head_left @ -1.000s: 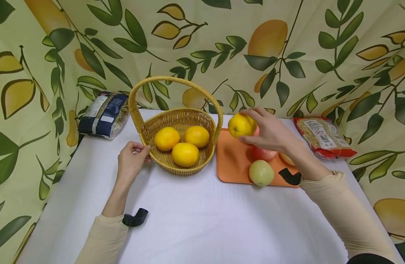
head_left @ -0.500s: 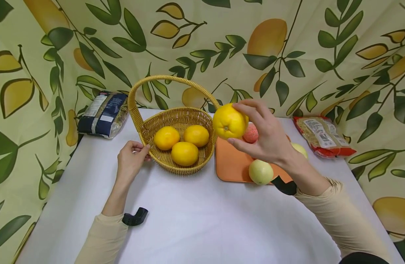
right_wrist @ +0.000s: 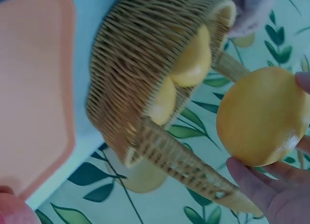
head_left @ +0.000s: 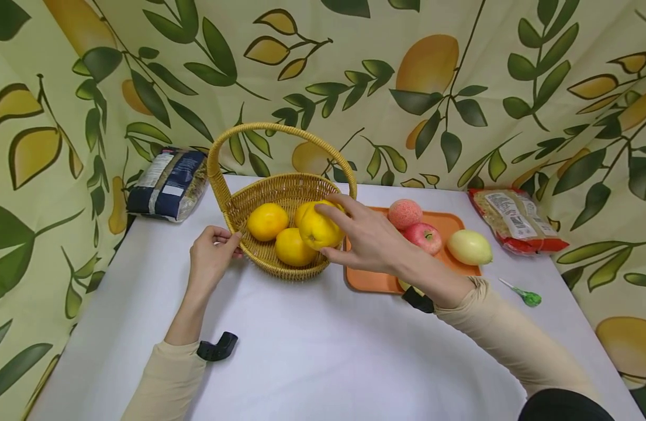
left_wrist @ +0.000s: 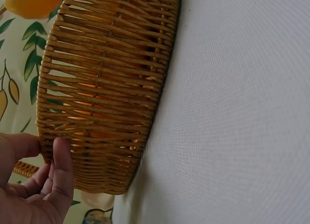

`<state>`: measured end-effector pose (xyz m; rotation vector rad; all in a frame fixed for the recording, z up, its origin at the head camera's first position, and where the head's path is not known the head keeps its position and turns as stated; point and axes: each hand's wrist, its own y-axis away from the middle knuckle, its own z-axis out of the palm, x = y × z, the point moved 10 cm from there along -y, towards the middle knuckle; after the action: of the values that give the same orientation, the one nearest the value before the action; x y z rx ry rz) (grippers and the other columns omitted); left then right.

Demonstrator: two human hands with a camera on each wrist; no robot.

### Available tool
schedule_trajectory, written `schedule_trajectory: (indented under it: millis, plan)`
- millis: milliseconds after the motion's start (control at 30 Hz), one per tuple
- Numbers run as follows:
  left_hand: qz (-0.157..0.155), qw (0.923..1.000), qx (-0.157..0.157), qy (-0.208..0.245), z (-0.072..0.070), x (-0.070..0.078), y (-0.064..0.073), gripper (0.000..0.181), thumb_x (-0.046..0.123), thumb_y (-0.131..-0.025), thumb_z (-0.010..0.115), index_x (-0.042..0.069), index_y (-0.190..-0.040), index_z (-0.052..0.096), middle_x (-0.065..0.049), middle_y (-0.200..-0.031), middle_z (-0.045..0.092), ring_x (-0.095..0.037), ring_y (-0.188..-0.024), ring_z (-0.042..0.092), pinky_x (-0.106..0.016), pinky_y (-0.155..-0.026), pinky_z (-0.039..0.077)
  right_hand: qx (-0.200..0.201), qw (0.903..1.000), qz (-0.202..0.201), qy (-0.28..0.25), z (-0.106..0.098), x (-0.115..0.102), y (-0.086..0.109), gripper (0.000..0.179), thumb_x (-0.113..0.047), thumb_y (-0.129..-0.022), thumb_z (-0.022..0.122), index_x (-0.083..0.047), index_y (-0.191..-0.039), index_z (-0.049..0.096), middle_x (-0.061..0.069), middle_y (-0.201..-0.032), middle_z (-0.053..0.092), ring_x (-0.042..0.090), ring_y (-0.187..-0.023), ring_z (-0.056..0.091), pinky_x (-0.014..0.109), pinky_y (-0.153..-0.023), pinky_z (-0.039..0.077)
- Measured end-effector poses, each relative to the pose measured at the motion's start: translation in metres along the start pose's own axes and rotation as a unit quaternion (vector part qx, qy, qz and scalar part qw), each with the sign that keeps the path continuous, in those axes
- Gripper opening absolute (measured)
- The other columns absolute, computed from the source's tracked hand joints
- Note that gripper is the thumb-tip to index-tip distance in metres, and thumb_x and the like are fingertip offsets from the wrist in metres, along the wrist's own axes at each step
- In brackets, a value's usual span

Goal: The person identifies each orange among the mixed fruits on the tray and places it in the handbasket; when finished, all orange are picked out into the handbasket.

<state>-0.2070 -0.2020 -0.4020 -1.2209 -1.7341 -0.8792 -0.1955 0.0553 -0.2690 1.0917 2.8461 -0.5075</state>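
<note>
A wicker basket (head_left: 254, 257) with a tall arched handle holds several smooth yellow fruits, such as the one (head_left: 267, 221) at its left. My left hand (head_left: 212, 254) pinches its left rim; in the left wrist view the thumb and fingers (left_wrist: 62, 170) sit either side of the woven edge. My right hand (head_left: 377, 234) grips a rounded yellow fruit (head_left: 318, 229) over the basket's right side, overlapping the fruits inside. From the right wrist view, this held fruit (right_wrist: 264, 117) is above the basket opening, with thumb and fingertips around it.
An orange tray (head_left: 370, 280) right of the basket bears a pink fruit (head_left: 405, 214), a red apple (head_left: 424, 237) and a pale yellow-green fruit (head_left: 470, 247). A green lollipop (head_left: 530, 298) lies farther right. Filled bags (head_left: 167, 184) stand back left and back right (head_left: 514, 219).
My right hand has carried the yellow fruit leftward from over the tray to over the basket. The tray's fruits and the lollipop have come into view. My left hand stays at the rim.
</note>
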Motion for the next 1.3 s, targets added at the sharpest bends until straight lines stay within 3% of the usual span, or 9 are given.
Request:
schedule_trajectory:
  millis: [200, 333, 500, 667, 900, 1000, 1100, 1200, 1300]
  plan:
    - [-0.003, 1.0, -0.001, 0.0, 0.0, -0.001, 0.0, 0.031, 0.025, -0.095, 0.063, -0.003, -0.106, 0.055, -0.012, -0.09, 0.059, -0.016, -0.067, 0.071, -0.026, -0.062, 0.06, -0.064, 0.9967, 0.049, -0.007, 0.032, 0.007, 0.0, 0.064, -0.042, -0.092, 0.062, -0.018, -0.147, 0.039, 0.018, -0.145, 0.041, 0.027, -0.09, 0.062, 0.035, -0.074, 0.059]
    - [-0.002, 1.0, 0.0, 0.0, 0.0, 0.0, 0.001, 0.031, 0.025, -0.096, 0.063, -0.003, -0.106, 0.055, -0.012, -0.09, 0.059, -0.016, -0.067, 0.071, -0.026, -0.063, 0.06, -0.081, 0.9955, 0.049, 0.011, 0.042, 0.007, 0.001, 0.061, -0.041, -0.095, 0.058, -0.028, -0.15, 0.036, 0.021, -0.147, 0.039, 0.032, -0.102, 0.061, 0.04, -0.077, 0.06]
    - [0.002, 1.0, -0.002, 0.0, 0.001, 0.0, 0.001, 0.031, 0.025, -0.096, 0.063, -0.003, -0.106, 0.055, -0.012, -0.09, 0.059, -0.015, -0.067, 0.071, -0.026, -0.062, 0.06, -0.066, 0.9961, 0.027, 0.052, 0.046, 0.003, 0.001, 0.057, -0.041, -0.096, 0.057, -0.025, -0.148, 0.038, 0.023, -0.145, 0.041, 0.038, -0.117, 0.056, 0.045, -0.085, 0.058]
    - [0.006, 1.0, 0.001, 0.005, 0.0, 0.001, 0.001, 0.03, 0.024, -0.095, 0.063, -0.003, -0.106, 0.055, -0.011, -0.089, 0.059, -0.014, -0.065, 0.071, -0.026, -0.062, 0.06, -0.049, 0.9935, 0.015, 0.101, 0.045, 0.0, 0.0, 0.058, -0.041, -0.096, 0.057, -0.017, -0.147, 0.041, 0.025, -0.144, 0.044, 0.04, -0.12, 0.054, 0.046, -0.094, 0.056]
    - [-0.001, 1.0, 0.001, 0.004, 0.0, 0.001, 0.0, 0.03, 0.024, -0.096, 0.063, -0.003, -0.107, 0.055, -0.011, -0.09, 0.058, -0.015, -0.066, 0.071, -0.026, -0.062, 0.06, -0.027, 0.987, 0.001, 0.158, 0.043, -0.006, -0.004, 0.054, -0.033, -0.094, 0.063, -0.011, -0.141, 0.045, 0.023, -0.139, 0.05, 0.037, -0.122, 0.054, 0.043, -0.092, 0.058]
    - [0.0, 1.0, 0.003, 0.004, 0.0, 0.002, 0.0, 0.031, 0.024, -0.095, 0.063, -0.003, -0.106, 0.055, -0.011, -0.089, 0.058, -0.014, -0.065, 0.071, -0.025, -0.061, 0.06, -0.012, 0.9809, -0.009, 0.194, 0.042, -0.01, -0.006, 0.05, -0.027, -0.093, 0.064, -0.009, -0.136, 0.047, 0.024, -0.131, 0.055, 0.037, -0.115, 0.057, 0.039, -0.084, 0.06]
    - [-0.001, 1.0, 0.004, 0.005, 0.0, 0.002, 0.0, 0.031, 0.025, -0.095, 0.064, -0.003, -0.106, 0.055, -0.011, -0.09, 0.058, -0.014, -0.066, 0.071, -0.025, -0.062, 0.06, -0.012, 0.9779, -0.006, 0.209, 0.043, -0.011, -0.009, 0.046, -0.027, -0.092, 0.064, -0.012, -0.133, 0.047, 0.022, -0.113, 0.06, 0.032, -0.094, 0.06, 0.033, -0.065, 0.059]
    - [-0.003, 1.0, 0.002, 0.002, 0.0, 0.001, 0.001, 0.032, 0.026, -0.095, 0.064, -0.003, -0.107, 0.055, -0.011, -0.09, 0.058, -0.014, -0.066, 0.071, -0.024, -0.062, 0.06, -0.03, 0.9793, 0.004, 0.2, 0.047, -0.01, -0.01, 0.042, -0.03, -0.091, 0.066, -0.014, -0.127, 0.048, 0.015, -0.092, 0.059, 0.025, -0.071, 0.053, 0.027, -0.047, 0.049]
    - [-0.004, 1.0, 0.001, 0.001, 0.0, 0.001, 0.001, 0.032, 0.026, -0.095, 0.063, -0.003, -0.107, 0.055, -0.011, -0.091, 0.058, -0.015, -0.067, 0.071, -0.024, -0.062, 0.06, -0.051, 0.9818, 0.006, 0.183, 0.052, -0.008, -0.01, 0.035, -0.027, -0.09, 0.069, -0.014, -0.118, 0.051, 0.01, -0.084, 0.055, 0.02, -0.059, 0.045, 0.022, -0.041, 0.039]
